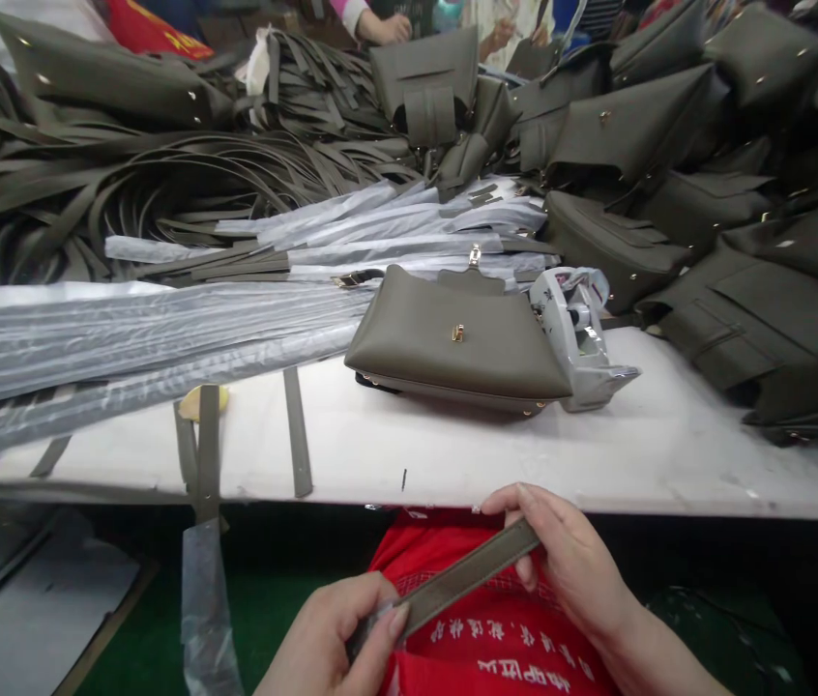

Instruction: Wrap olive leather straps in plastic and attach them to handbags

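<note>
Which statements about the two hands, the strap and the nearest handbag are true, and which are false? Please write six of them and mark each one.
1. The left hand and the right hand hold one olive strap. True.
2. The cloth below the strap is plain blue. False: it is a red cloth with white lettering.
3. The nearest handbag has a gold-coloured clasp. True.
4. The right hand rests on that handbag. False: it grips the strap, apart from the handbag.
5. Plastic-wrapped straps lie to the left of this handbag. True.
6. The tabletop is black. False: the tabletop is white.
</note>
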Motion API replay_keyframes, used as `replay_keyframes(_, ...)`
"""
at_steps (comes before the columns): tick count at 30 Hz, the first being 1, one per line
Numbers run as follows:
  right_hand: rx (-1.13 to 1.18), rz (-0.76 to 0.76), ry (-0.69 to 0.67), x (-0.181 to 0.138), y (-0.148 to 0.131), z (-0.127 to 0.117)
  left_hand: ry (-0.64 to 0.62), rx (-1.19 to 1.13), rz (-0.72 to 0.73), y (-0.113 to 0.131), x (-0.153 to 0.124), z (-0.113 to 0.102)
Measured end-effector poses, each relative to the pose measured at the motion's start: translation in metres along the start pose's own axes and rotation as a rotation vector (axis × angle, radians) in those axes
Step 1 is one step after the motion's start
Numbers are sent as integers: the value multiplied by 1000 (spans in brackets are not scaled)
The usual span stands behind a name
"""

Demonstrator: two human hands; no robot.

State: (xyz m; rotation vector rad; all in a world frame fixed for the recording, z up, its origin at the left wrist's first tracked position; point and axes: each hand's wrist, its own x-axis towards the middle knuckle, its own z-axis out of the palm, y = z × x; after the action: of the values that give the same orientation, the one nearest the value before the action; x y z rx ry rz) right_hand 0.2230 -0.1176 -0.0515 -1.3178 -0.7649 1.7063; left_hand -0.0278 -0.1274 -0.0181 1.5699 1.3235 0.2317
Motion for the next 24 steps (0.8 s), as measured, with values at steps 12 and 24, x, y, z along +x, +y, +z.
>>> replay_keyframes(12, 29, -23, 79, -17, 6, -19, -58, 27, 40, 4, 13, 16)
replay_keyframes(24, 58, 53, 210, -21, 8, -21, -104, 23, 6, 18, 19, 12)
